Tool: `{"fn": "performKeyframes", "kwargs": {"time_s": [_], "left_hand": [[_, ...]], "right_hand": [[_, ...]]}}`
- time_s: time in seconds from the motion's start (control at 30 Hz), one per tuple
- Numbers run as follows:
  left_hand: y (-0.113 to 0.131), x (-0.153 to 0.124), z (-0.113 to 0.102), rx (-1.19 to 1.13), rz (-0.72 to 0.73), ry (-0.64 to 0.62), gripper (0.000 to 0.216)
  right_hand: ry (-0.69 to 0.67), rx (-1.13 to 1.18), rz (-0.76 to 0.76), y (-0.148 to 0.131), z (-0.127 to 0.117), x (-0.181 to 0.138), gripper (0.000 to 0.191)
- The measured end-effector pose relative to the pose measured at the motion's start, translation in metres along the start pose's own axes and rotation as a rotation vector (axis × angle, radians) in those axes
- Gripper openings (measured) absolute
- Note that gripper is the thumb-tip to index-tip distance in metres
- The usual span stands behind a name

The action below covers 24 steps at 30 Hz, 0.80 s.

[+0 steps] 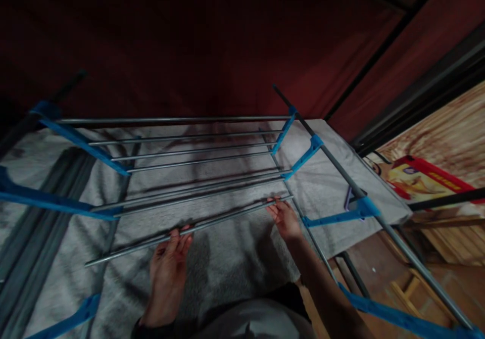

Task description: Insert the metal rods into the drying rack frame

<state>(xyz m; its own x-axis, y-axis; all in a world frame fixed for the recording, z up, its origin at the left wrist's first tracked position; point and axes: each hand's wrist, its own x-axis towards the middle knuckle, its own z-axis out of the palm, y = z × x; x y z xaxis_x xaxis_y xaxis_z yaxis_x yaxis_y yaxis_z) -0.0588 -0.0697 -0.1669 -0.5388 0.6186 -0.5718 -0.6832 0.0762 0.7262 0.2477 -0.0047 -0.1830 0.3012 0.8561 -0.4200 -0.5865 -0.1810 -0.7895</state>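
The nearest rod lies slantwise across the drying rack, low over the grey blanket. My left hand touches it near the middle, fingers together against the metal; I cannot tell whether they grip. My right hand has its fingers curled on the rod's right end. Just beyond lie the other rods. A blue bracket crowds my right hand. A red and yellow box lies well right.

- Rod under my left hand and right hand: smooth, glossy metal.
- Brackets, centre right: matt blue plastic.
- Blanket, lower centre: grey fuzzy cloth.
- Boards, right edge: rough wood.
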Motion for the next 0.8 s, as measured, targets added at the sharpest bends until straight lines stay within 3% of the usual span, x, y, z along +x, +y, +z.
{"fn": "performKeyframes", "kwargs": {"time_s": [0.17, 0.5, 0.67, 0.8], "left_hand": [[0.003, 0.001, -0.005, 0.087, -0.022, -0.037, 0.031], [0.005, -0.004, -0.004, 0.058, -0.024, -0.042, 0.032], [0.007, -0.006, -0.002, 0.049, -0.049, -0.071, 0.014], [0.008, -0.006, -0.003, 0.056, -0.054, -0.111, 0.015]], "right_hand": [[0.036, 0.018, -0.062, -0.018, -0.002, 0.004, 0.019], [0.050, 0.075, -0.057, -0.015, 0.005, -0.003, 0.019], [0.088, 0.111, -0.104, -0.017, 0.000, -0.001, 0.019], [0.069, 0.119, -0.129, -0.019, -0.007, 0.004, 0.018]]}}
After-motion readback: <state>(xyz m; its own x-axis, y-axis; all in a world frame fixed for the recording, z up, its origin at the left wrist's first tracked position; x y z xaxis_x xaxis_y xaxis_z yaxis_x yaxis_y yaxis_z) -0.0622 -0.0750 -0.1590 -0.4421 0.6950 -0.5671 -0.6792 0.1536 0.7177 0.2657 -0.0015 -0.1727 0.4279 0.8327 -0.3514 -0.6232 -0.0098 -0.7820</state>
